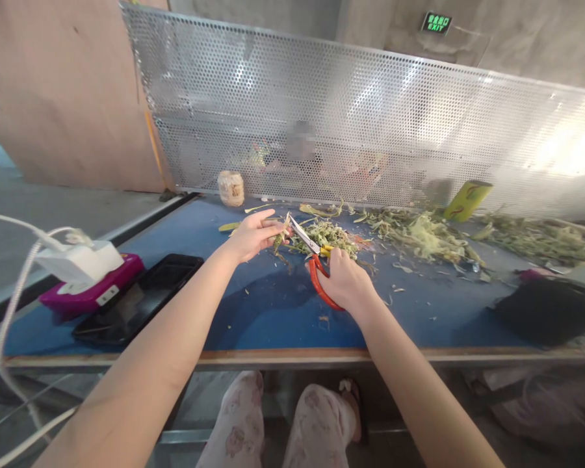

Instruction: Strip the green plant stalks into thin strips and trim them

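My left hand (257,235) pinches a small pale-green piece of plant (279,242) over the blue tabletop. Scissors (316,260) with red and yellow handles are in my right hand (347,278), fingers wrapped round the grips. Their metal blades point up and left, with the tips close to the plant piece; whether they touch it I cannot tell. Just behind the blades lies a pile of greenish plant cuttings (329,234). A larger heap of pale-green trimmings (429,237) spreads to the right of it.
At left, a black tray-like object (143,299) lies beside a magenta power strip (95,286) with a white plug and cables. A wrapped roll (231,188) and yellow-green can (468,200) stand near the perforated metal screen (273,97). A dark cloth-like bundle (548,309) sits at right.
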The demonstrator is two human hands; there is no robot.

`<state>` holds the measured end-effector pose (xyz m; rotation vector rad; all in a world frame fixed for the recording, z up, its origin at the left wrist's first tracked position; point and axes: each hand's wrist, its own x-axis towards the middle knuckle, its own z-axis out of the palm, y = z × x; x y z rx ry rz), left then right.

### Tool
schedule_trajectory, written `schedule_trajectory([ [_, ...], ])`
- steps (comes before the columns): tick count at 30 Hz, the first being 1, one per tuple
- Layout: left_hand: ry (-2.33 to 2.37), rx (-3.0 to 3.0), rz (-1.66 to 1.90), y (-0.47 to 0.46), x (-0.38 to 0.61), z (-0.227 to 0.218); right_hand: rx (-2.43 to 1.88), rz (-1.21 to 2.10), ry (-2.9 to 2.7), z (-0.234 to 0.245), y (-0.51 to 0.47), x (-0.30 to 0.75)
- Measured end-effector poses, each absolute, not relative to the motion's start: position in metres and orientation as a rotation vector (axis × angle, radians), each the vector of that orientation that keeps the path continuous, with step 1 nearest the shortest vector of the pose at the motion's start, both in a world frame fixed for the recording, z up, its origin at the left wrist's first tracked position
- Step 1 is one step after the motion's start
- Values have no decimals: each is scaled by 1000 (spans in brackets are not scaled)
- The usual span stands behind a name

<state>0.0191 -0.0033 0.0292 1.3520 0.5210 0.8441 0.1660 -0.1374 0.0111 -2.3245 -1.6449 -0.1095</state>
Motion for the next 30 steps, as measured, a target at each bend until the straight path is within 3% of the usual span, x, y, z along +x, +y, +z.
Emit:
schedule_trajectory([
  [30, 581, 1345, 900, -1, 21, 27, -2327, -22, -1639, 12, -132, 165],
])
